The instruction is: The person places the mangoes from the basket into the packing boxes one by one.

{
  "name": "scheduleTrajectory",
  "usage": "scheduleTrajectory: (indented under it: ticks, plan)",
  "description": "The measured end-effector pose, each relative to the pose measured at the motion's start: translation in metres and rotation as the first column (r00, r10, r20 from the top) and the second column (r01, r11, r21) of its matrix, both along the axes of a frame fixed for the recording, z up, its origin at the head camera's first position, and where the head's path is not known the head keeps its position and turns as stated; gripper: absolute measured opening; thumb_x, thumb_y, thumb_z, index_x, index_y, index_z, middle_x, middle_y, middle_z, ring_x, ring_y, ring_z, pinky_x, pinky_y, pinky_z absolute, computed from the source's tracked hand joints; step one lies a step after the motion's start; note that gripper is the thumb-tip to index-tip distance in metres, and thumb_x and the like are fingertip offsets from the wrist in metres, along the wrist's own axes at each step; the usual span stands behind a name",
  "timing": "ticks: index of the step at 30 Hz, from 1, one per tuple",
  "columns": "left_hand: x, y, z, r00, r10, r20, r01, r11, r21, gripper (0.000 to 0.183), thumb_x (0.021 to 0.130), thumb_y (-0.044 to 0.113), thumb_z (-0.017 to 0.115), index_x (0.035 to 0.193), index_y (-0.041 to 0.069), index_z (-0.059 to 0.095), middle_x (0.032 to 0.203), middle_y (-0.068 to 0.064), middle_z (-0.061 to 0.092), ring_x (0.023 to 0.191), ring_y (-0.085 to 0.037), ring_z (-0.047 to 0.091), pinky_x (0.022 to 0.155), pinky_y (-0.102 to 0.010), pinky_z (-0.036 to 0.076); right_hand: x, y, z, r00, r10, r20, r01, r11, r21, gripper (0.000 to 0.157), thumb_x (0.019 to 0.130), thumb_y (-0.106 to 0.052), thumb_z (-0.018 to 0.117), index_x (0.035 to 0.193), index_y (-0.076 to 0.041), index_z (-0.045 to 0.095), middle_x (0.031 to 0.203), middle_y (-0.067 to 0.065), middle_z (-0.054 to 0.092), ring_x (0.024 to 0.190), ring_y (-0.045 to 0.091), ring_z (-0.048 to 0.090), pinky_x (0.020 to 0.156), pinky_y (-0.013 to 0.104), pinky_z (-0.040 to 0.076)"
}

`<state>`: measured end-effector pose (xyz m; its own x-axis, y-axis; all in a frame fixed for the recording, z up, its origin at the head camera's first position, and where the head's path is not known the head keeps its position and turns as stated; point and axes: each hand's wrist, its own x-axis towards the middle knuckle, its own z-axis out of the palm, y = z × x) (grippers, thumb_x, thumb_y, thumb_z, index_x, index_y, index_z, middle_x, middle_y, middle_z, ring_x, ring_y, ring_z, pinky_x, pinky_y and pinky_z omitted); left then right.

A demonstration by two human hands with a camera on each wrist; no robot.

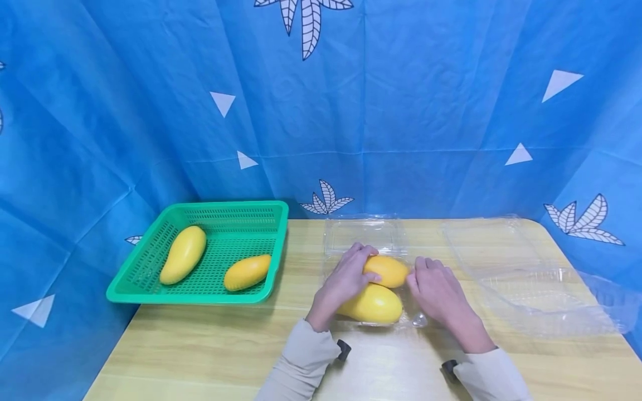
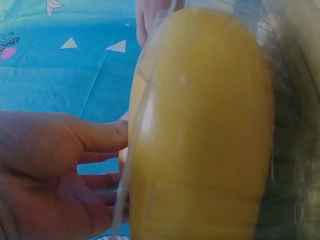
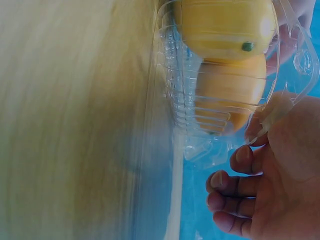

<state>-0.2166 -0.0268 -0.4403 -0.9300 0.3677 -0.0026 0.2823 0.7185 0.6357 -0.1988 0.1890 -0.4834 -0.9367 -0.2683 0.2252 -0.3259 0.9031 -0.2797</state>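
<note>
Left hand (image 1: 346, 281) gripping a smaller mango (image 1: 390, 271), right hand (image 1: 437, 289) pinching the clear container (image 3: 176, 95) at its rim, larger mango (image 1: 376, 305) alongside, leaf-printed blue cloth (image 1: 421, 111) behind.

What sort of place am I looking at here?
Probably a small, makeshift tabletop workspace, though the pictures can't settle whose. A printed blue cloth hangs behind a wood-look table, where a green basket and clear plastic containers stand, with yellowish fruit in some.
</note>
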Motion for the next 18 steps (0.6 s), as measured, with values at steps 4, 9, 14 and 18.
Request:
scheduleTrajectory:
  ticks: [4, 9, 14, 18]
  plan:
    - [-0.0002, 0.0014, 0.0011, 0.999, 0.032, 0.011, -0.032, 0.999, 0.007, 0.042, 0.092, 0.014, 0.076, 0.132, 0.01, 0.065, 0.124, -0.005, 0.063, 0.113, -0.022, 0.057, 0.103, -0.042, 0.05, -0.0002, 0.0008, 0.0016, 1.0, 0.001, 0.01, -0.001, 1.0, 0.006, 0.02, 0.102, -0.016, 0.046, 0.083, -0.009, 0.045, 0.072, 0.004, 0.041, 0.068, 0.023, 0.041, 0.062, 0.036, 0.04]
    - [-0.0002, 0.0027, 0.0023, 0.998, 0.056, 0.026, -0.056, 0.998, 0.004, 0.042, 0.095, 0.012, 0.073, 0.136, 0.01, 0.066, 0.135, -0.007, 0.065, 0.125, -0.026, 0.057, 0.108, -0.042, 0.047, -0.0001, 0.0026, 0.0043, 1.0, 0.006, -0.007, -0.006, 1.0, 0.012, 0.02, 0.101, -0.015, 0.047, 0.082, -0.009, 0.045, 0.071, 0.005, 0.041, 0.067, 0.024, 0.041, 0.061, 0.036, 0.04]
    - [0.0004, 0.0037, 0.0042, 0.996, 0.082, 0.036, -0.08, 0.996, -0.05, 0.042, 0.097, 0.016, 0.07, 0.139, 0.014, 0.066, 0.122, -0.006, 0.062, 0.112, -0.02, 0.055, 0.097, -0.037, 0.052, -0.0002, 0.0023, 0.0041, 1.0, 0.007, -0.01, -0.007, 1.0, 0.008, 0.02, 0.101, -0.014, 0.047, 0.082, -0.009, 0.044, 0.07, 0.005, 0.041, 0.066, 0.023, 0.04, 0.06, 0.035, 0.038]
    - [0.001, 0.0029, 0.0038, 0.993, 0.119, 0.027, -0.117, 0.992, -0.05, 0.038, 0.094, 0.015, 0.074, 0.132, 0.011, 0.069, 0.117, -0.006, 0.064, 0.108, -0.021, 0.058, 0.094, -0.038, 0.053, 0.0006, 0.001, 0.0025, 1.0, 0.005, 0.0, -0.005, 1.0, -0.004, 0.02, 0.101, -0.014, 0.047, 0.082, -0.009, 0.044, 0.07, 0.004, 0.041, 0.067, 0.023, 0.04, 0.061, 0.035, 0.038]
